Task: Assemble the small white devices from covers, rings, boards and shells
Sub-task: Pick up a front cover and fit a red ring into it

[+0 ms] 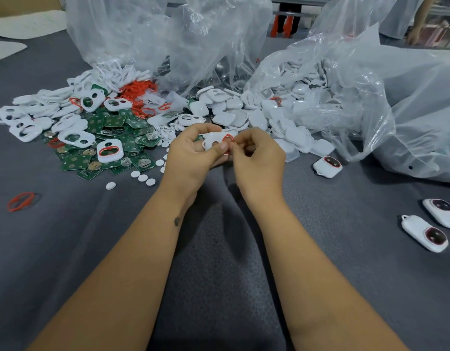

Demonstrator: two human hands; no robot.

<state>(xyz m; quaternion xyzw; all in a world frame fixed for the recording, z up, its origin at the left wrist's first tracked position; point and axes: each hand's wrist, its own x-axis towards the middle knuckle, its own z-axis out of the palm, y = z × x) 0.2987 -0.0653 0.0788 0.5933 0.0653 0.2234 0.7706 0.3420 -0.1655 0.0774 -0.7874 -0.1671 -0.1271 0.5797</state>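
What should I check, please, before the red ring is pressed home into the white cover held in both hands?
1. Cover held firmly: ok. The left hand grips the white cover.
2. Ring at the opening: ok. The red ring lies at the cover's larger opening, with the right hand pinching it.
3. Ring fully seated all round: cannot tell; the fingers hide part of it.
4. Boards at hand for the following step: ok. Green boards lie piled to the left.
5. Shells at hand: ok. White shells spill from the clear bag.
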